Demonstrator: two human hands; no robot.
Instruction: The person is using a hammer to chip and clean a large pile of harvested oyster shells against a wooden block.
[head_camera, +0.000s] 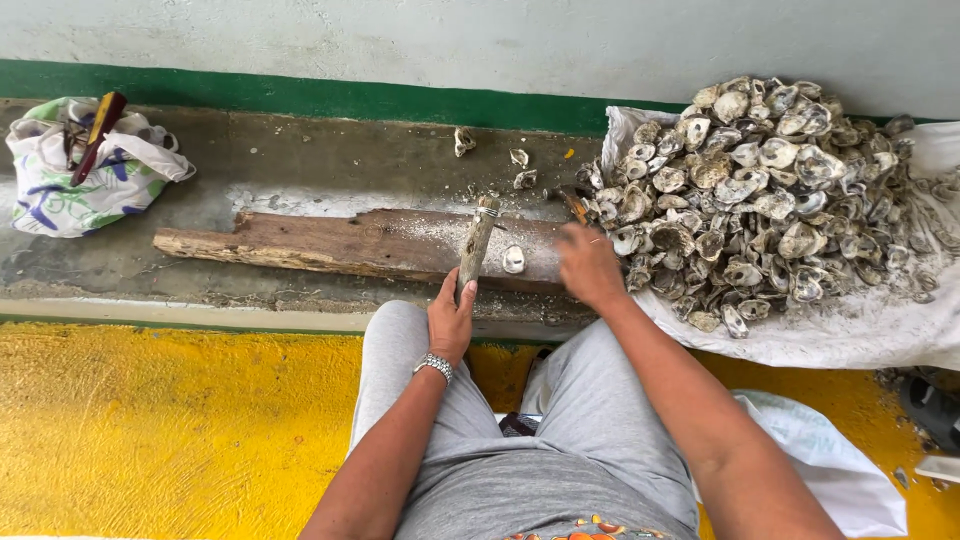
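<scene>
My left hand (450, 318) grips the lower end of a crusted wooden-handled tool (476, 245), its head resting on a worn wooden plank (320, 243). A single pale oyster shell (513, 259) lies on the plank just right of the tool. My right hand (590, 264), blurred, hovers over the plank's right end at the edge of a large pile of oyster shells (760, 200); I cannot tell whether it holds anything. A metal watch (434, 365) is on my left wrist.
The shell pile sits on a white sheet (860, 330). A printed cloth bag (80, 170) with a red-handled tool lies at far left on the concrete ledge (300, 160). Loose shell bits (465, 140) lie behind the plank. A yellow floor (150, 430) lies below.
</scene>
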